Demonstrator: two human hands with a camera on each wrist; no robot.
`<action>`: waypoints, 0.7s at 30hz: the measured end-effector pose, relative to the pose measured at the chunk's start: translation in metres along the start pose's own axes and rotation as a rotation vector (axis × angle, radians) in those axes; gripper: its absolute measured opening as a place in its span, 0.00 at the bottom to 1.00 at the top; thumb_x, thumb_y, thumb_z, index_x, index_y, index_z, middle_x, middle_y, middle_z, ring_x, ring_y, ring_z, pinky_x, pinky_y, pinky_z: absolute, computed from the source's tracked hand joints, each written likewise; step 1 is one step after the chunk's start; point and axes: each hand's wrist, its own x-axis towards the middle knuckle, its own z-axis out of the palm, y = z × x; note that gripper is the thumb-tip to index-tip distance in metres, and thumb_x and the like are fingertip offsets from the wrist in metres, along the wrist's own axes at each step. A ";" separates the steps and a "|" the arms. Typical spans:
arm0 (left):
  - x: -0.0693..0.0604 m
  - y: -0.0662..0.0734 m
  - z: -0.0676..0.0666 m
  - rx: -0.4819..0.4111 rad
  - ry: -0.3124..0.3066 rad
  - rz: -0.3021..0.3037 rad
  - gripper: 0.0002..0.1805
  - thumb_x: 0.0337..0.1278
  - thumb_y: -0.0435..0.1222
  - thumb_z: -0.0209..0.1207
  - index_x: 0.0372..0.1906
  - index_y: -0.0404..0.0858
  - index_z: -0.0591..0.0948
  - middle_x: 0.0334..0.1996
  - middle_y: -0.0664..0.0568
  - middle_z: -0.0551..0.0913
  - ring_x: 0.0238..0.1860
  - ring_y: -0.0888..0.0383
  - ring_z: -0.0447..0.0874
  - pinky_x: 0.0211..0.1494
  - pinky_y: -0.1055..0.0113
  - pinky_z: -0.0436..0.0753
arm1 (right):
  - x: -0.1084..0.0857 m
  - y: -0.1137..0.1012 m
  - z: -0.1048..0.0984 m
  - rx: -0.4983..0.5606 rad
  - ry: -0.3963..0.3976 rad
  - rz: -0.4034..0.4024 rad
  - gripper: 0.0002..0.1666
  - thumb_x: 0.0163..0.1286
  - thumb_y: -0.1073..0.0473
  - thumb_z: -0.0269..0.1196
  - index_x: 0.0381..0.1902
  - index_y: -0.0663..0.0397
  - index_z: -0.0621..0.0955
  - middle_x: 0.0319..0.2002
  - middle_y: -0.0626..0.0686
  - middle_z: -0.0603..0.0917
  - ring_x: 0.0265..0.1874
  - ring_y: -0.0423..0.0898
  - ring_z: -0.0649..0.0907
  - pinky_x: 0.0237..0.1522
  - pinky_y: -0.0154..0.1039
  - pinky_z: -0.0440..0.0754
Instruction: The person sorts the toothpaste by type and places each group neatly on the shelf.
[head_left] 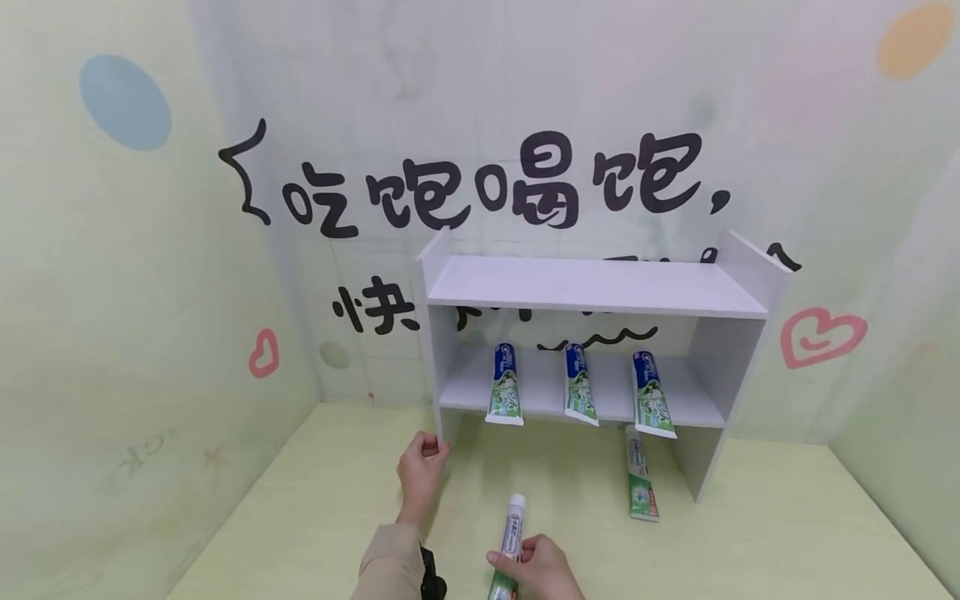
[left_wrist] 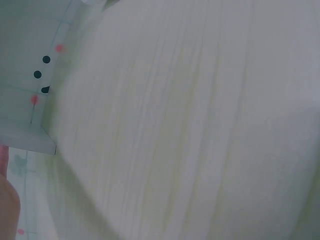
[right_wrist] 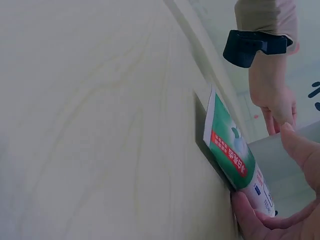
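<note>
In the head view my right hand point(head_left: 542, 568) holds a white-and-green toothpaste tube point(head_left: 513, 533) between thumb and fingers, its white cap pointing toward the shelf. The right wrist view shows this tube's green end point(right_wrist: 231, 142) low over the table. My left hand point(head_left: 422, 473) grips the front edge of the left side panel of a white shelf point(head_left: 592, 283). On the middle board lie three blue-and-green toothpaste tubes point(head_left: 504, 387), caps inward. Beneath that board, at the right, another white-and-green tube point(head_left: 642, 483) lies on the table.
The pale wood-grain table point(head_left: 787, 533) runs back to a wall point(head_left: 375, 83) with black lettering. The shelf's right side panel point(head_left: 738, 375) stands beside the lower tube. A side wall point(head_left: 135, 333) rises at the left. My left wrist wears a black device point(right_wrist: 255, 46).
</note>
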 end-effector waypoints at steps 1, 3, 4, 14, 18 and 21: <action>0.000 -0.001 0.000 0.003 0.001 0.003 0.05 0.43 0.30 0.63 0.25 0.35 0.77 0.28 0.45 0.84 0.30 0.57 0.82 0.32 0.70 0.77 | -0.001 0.001 0.002 0.002 -0.003 -0.012 0.39 0.50 0.43 0.68 0.41 0.75 0.71 0.29 0.55 0.78 0.27 0.42 0.78 0.29 0.38 0.80; 0.000 -0.002 0.000 0.010 0.003 0.013 0.05 0.43 0.30 0.63 0.25 0.36 0.77 0.27 0.46 0.84 0.29 0.57 0.82 0.31 0.70 0.77 | 0.000 0.002 0.005 -0.005 -0.001 -0.030 0.37 0.48 0.47 0.70 0.40 0.75 0.71 0.28 0.54 0.77 0.24 0.41 0.78 0.26 0.36 0.80; 0.000 -0.002 0.001 0.011 0.004 0.018 0.05 0.43 0.31 0.63 0.25 0.36 0.77 0.27 0.46 0.84 0.30 0.57 0.82 0.32 0.70 0.77 | 0.000 0.003 0.007 -0.015 0.006 -0.038 0.35 0.47 0.50 0.71 0.39 0.74 0.71 0.27 0.54 0.77 0.23 0.41 0.77 0.25 0.35 0.79; -0.001 -0.005 0.000 0.007 0.006 0.001 0.06 0.43 0.31 0.64 0.25 0.37 0.77 0.28 0.47 0.84 0.31 0.56 0.82 0.35 0.65 0.77 | 0.001 0.002 0.013 -0.098 0.058 -0.051 0.24 0.41 0.62 0.73 0.31 0.70 0.73 0.23 0.54 0.76 0.20 0.42 0.78 0.22 0.35 0.79; -0.001 -0.005 0.001 0.004 0.008 0.011 0.06 0.43 0.32 0.64 0.25 0.37 0.77 0.28 0.46 0.85 0.31 0.56 0.82 0.36 0.64 0.77 | 0.002 0.002 0.012 -0.094 0.059 -0.048 0.23 0.41 0.62 0.73 0.30 0.69 0.73 0.23 0.53 0.77 0.19 0.42 0.78 0.22 0.35 0.79; -0.001 -0.007 0.002 0.013 0.004 0.014 0.06 0.44 0.32 0.64 0.25 0.37 0.77 0.28 0.46 0.84 0.30 0.56 0.82 0.34 0.65 0.77 | 0.002 0.003 0.010 -0.074 0.051 -0.030 0.22 0.42 0.62 0.73 0.29 0.68 0.73 0.22 0.53 0.78 0.20 0.41 0.78 0.23 0.35 0.79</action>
